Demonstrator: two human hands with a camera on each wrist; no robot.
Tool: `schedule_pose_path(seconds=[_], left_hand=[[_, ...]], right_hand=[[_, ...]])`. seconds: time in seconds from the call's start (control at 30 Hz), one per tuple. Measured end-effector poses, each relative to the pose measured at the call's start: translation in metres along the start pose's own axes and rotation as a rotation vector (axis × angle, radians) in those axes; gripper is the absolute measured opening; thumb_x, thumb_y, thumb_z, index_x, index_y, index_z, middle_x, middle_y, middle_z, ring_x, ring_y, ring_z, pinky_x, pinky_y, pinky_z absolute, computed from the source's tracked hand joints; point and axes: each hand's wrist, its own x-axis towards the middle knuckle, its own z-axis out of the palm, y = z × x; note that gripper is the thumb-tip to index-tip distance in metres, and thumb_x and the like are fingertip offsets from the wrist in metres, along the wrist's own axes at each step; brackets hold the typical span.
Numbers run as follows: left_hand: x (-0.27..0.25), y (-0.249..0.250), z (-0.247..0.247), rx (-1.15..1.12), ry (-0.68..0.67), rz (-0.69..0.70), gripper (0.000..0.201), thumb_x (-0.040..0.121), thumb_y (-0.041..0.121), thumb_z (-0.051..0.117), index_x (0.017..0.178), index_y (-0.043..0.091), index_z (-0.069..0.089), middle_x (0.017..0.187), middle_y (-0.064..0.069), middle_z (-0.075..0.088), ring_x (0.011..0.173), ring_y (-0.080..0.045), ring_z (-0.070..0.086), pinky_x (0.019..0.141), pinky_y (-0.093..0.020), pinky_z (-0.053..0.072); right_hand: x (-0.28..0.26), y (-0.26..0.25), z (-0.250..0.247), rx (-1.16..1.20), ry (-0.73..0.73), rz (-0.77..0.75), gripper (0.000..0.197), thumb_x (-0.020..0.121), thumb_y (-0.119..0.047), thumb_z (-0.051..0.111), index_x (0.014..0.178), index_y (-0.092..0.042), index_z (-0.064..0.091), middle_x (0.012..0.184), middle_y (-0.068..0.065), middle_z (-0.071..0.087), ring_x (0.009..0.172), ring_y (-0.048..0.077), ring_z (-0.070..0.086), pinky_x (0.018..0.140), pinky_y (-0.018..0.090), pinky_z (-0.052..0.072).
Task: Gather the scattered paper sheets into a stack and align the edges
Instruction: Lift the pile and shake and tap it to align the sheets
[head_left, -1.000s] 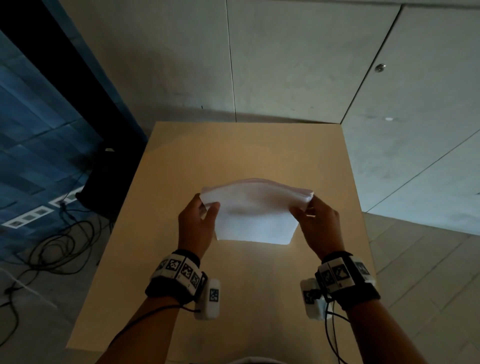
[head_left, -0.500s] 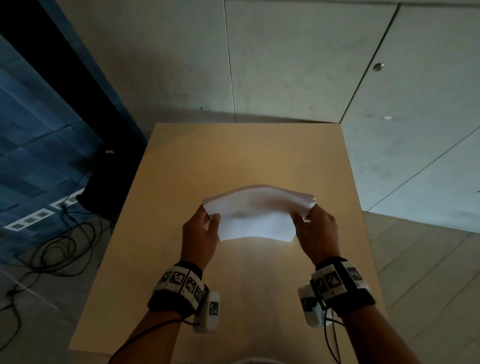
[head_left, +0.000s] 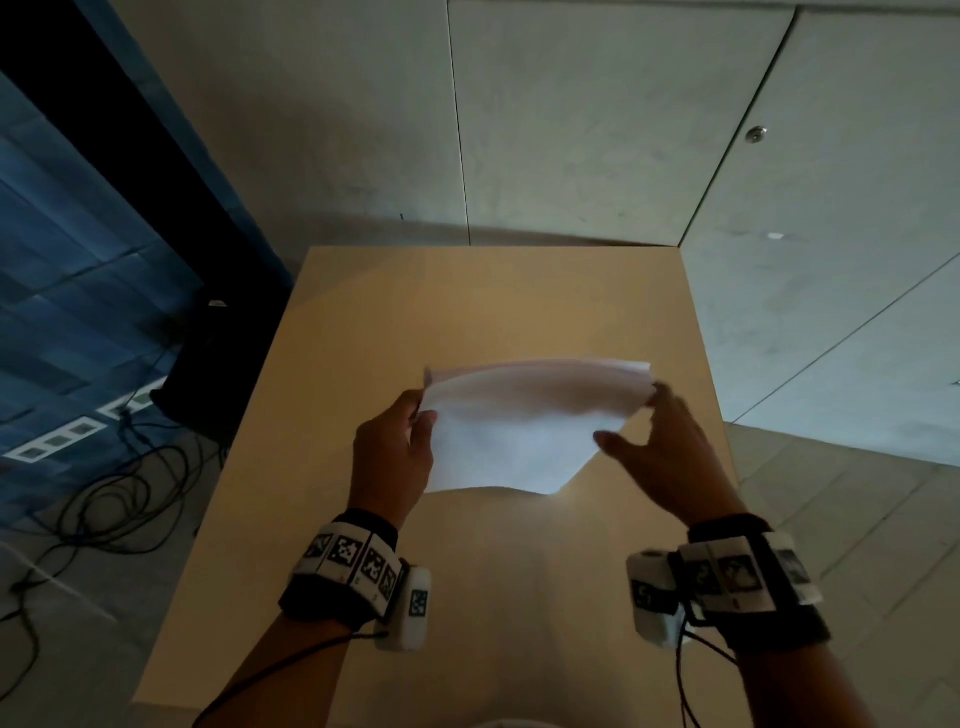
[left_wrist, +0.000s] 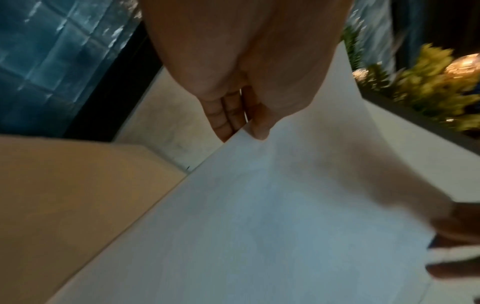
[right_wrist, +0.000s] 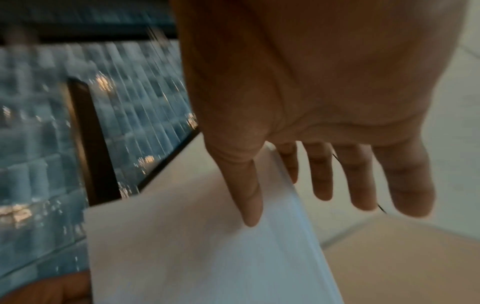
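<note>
A stack of white paper sheets (head_left: 519, 431) stands on edge above the middle of the tan table (head_left: 467, 301), bowed a little toward me. My left hand (head_left: 410, 431) pinches the stack's left edge, thumb on the front sheet and fingers behind, as the left wrist view shows on the paper (left_wrist: 285, 226). My right hand (head_left: 649, 431) is at the right edge with its fingers straight and spread. In the right wrist view the thumb (right_wrist: 249, 205) lies on the front of the stack (right_wrist: 194, 257), and the other fingers (right_wrist: 363, 181) reach past its edge.
The table (right_wrist: 402, 257) butts against a grey concrete wall (head_left: 571, 130). A dark object (head_left: 208, 374) and loose cables (head_left: 104, 493) lie on the floor to the left. Yellow-green plants (left_wrist: 428, 82) show in the left wrist view.
My right hand has loosened from its grip on the right edge and spread its fingers straight. The left hand keeps its pinch, and the stack stays at about the same place.
</note>
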Motion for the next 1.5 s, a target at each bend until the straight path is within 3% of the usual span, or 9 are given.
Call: schedule_pose_path(seconds=[0.17, 0.27, 0.43, 0.57, 0.7, 0.87, 1.17, 1.37, 1.5], left_hand=[[0.028, 0.030, -0.022, 0.149, -0.074, 0.181, 0.020, 0.092, 0.012, 0.058, 0.110, 0.013, 0.066, 0.080, -0.007, 0.072, 0.067, -0.025, 0.065, 0.061, -0.022, 0.040], [0.038, 0.048, -0.027, 0.208, -0.166, 0.255, 0.023, 0.091, 0.012, 0.056, 0.111, 0.019, 0.065, 0.078, -0.007, 0.072, 0.071, -0.028, 0.066, 0.061, -0.026, 0.041], [0.043, 0.063, -0.027, 0.223, -0.299, 0.336, 0.022, 0.092, 0.018, 0.054, 0.111, 0.025, 0.063, 0.088, -0.005, 0.073, 0.080, -0.027, 0.067, 0.065, -0.030, 0.049], [0.037, 0.044, -0.027, 0.029, -0.433, 0.214, 0.022, 0.091, 0.030, 0.058, 0.113, 0.035, 0.061, 0.103, 0.009, 0.072, 0.096, -0.011, 0.067, 0.080, -0.031, 0.055], [0.031, 0.004, -0.035, 0.059, -0.463, 0.013, 0.026, 0.083, 0.040, 0.066, 0.109, 0.035, 0.063, 0.098, 0.012, 0.069, 0.092, -0.012, 0.066, 0.078, -0.031, 0.055], [0.028, -0.016, -0.041, -0.270, -0.288, -0.252, 0.024, 0.079, 0.024, 0.078, 0.101, 0.023, 0.069, 0.095, 0.007, 0.069, 0.089, -0.013, 0.064, 0.074, -0.026, 0.047], [0.012, -0.034, -0.002, -0.707, -0.150, -0.564, 0.080, 0.074, 0.012, 0.082, 0.140, 0.029, 0.040, 0.123, 0.000, 0.060, 0.111, -0.017, 0.059, 0.096, -0.036, 0.049], [0.002, -0.048, 0.009, -0.779, -0.426, -0.672, 0.046, 0.081, 0.017, 0.076, 0.124, 0.017, 0.060, 0.121, -0.002, 0.068, 0.117, -0.025, 0.061, 0.102, -0.048, 0.048], [0.005, -0.044, 0.015, -0.507, -0.295, -0.526, 0.025, 0.086, 0.011, 0.070, 0.111, 0.013, 0.067, 0.107, -0.003, 0.070, 0.105, -0.025, 0.064, 0.088, -0.037, 0.050]], right_hand=[[-0.011, -0.052, -0.042, -0.107, 0.257, -0.320, 0.081, 0.075, -0.037, 0.074, 0.143, -0.026, 0.031, 0.147, 0.005, 0.034, 0.135, 0.025, 0.034, 0.110, 0.043, 0.031], [-0.003, -0.071, -0.039, -0.146, 0.085, -0.402, 0.077, 0.076, -0.036, 0.074, 0.142, -0.029, 0.035, 0.142, -0.003, 0.044, 0.129, 0.018, 0.042, 0.109, 0.042, 0.035], [0.016, -0.053, -0.020, -0.155, -0.079, -0.345, 0.017, 0.087, -0.033, 0.060, 0.098, -0.022, 0.067, 0.079, -0.006, 0.062, 0.075, 0.021, 0.062, 0.064, 0.030, 0.041], [0.011, -0.036, -0.015, -0.097, -0.042, -0.358, 0.016, 0.088, -0.027, 0.063, 0.073, -0.026, 0.058, 0.054, -0.013, 0.050, 0.052, 0.004, 0.047, 0.049, 0.022, 0.029], [0.012, -0.020, -0.022, 0.085, -0.034, -0.322, 0.012, 0.087, -0.025, 0.066, 0.092, -0.016, 0.073, 0.079, 0.001, 0.073, 0.073, 0.014, 0.068, 0.064, 0.029, 0.053], [0.027, 0.005, -0.020, 0.373, -0.083, -0.181, 0.017, 0.083, -0.029, 0.071, 0.099, -0.022, 0.074, 0.094, 0.000, 0.076, 0.091, 0.017, 0.072, 0.086, 0.048, 0.056], [0.031, 0.021, 0.010, 0.561, -0.107, -0.058, 0.016, 0.083, -0.019, 0.073, 0.098, -0.017, 0.075, 0.097, 0.004, 0.077, 0.093, 0.019, 0.072, 0.091, 0.052, 0.054], [0.030, 0.030, 0.003, 0.650, -0.167, -0.053, 0.018, 0.084, -0.018, 0.070, 0.100, -0.022, 0.075, 0.103, 0.005, 0.076, 0.101, 0.023, 0.070, 0.097, 0.053, 0.050], [0.034, 0.031, 0.006, 0.671, -0.115, -0.040, 0.015, 0.083, -0.017, 0.072, 0.094, -0.026, 0.076, 0.100, 0.002, 0.076, 0.098, 0.021, 0.071, 0.096, 0.051, 0.051]])
